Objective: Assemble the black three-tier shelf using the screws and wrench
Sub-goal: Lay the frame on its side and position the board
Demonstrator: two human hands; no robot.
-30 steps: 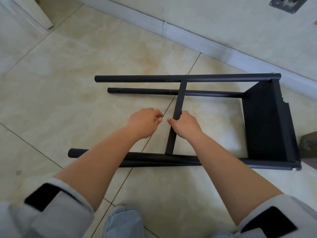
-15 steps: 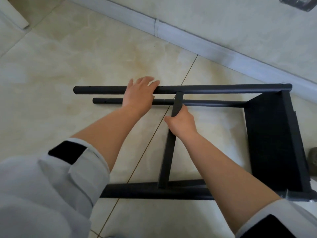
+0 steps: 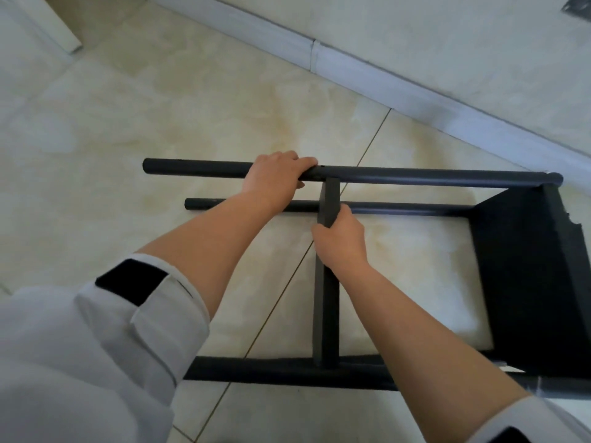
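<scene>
The black shelf frame lies on its side on the tiled floor. Its far upper pole runs left to right, with a second pole beneath it and a near pole at the bottom. One black shelf panel is fixed at the right end. A flat black crossbar spans from the near pole to the far pole. My left hand grips the far upper pole just left of the crossbar's top. My right hand holds the crossbar near its upper end. No screws or wrench are in view.
A white baseboard and wall run diagonally across the top right. A white door frame corner stands at the top left. A dark object hangs on the wall at the top right corner.
My left hand went from apart near the crossbar to lying on the far pole, and its fingers now curl round it. My right hand slid up the crossbar. The view moved closer.
</scene>
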